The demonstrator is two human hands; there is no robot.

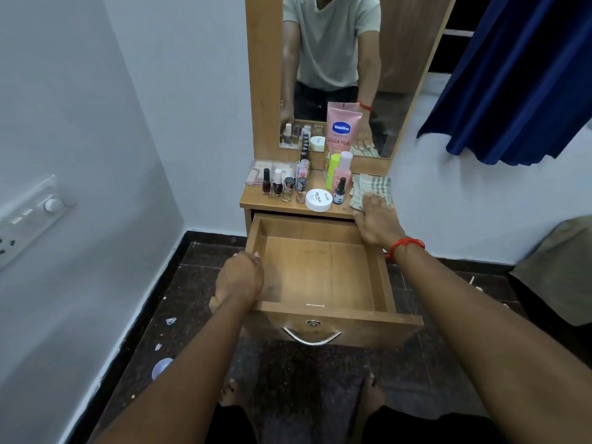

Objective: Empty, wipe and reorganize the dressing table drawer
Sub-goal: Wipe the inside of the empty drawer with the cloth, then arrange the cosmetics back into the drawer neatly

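The wooden drawer is pulled out and holds nothing but a few marks on its floor. My left hand grips the drawer's left wall near the front. My right hand rests on a striped cloth at the right end of the dressing table top, fingers spread over it. On the top stand several nail polish bottles, a white round jar, a pink Vaseline tube, a green bottle and a pink bottle.
A mirror rises behind the table top and reflects the person. A white wall with a switch panel is at the left. A blue curtain hangs at the right. Small bits of litter lie on the dark floor.
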